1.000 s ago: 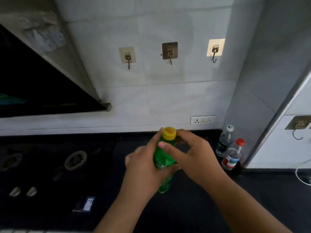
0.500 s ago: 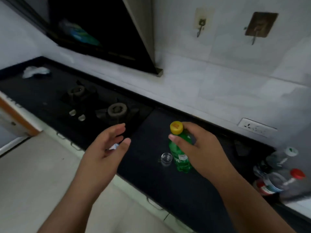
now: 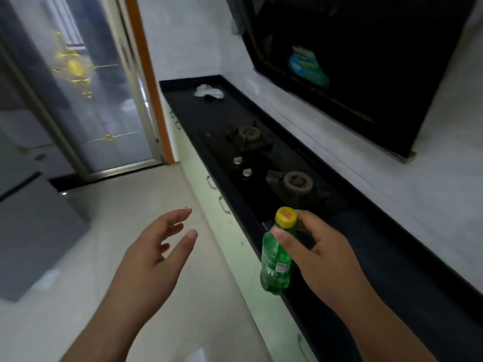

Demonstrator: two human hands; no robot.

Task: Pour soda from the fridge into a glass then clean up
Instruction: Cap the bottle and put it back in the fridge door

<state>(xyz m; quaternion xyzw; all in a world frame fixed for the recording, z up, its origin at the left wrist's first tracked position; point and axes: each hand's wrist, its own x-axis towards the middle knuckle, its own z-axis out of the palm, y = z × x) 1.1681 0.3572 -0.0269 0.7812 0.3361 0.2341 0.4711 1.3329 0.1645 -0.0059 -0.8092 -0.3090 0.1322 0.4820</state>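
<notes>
Bottle (image 3: 275,259) held by neck
Right hand (image 3: 321,257) grip pinches it under cap (image 3: 286,217); left hand (image 3: 154,257), 9 o'clock, spread. Likely light, slick: grasp mid-body.

surface: black countertop (image 3: 407,259) | on it: gas hob (image 3: 269,163); crumpled white bag (image 3: 209,91)

Home kitchen, black counter (image 3: 392,270), gas hob (image 3: 274,163), range hood (image 3: 379,61)

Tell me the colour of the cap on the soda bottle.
Yellow, with small red print on top; the cap sits on the green soda bottle. Seen in the head view.
</notes>
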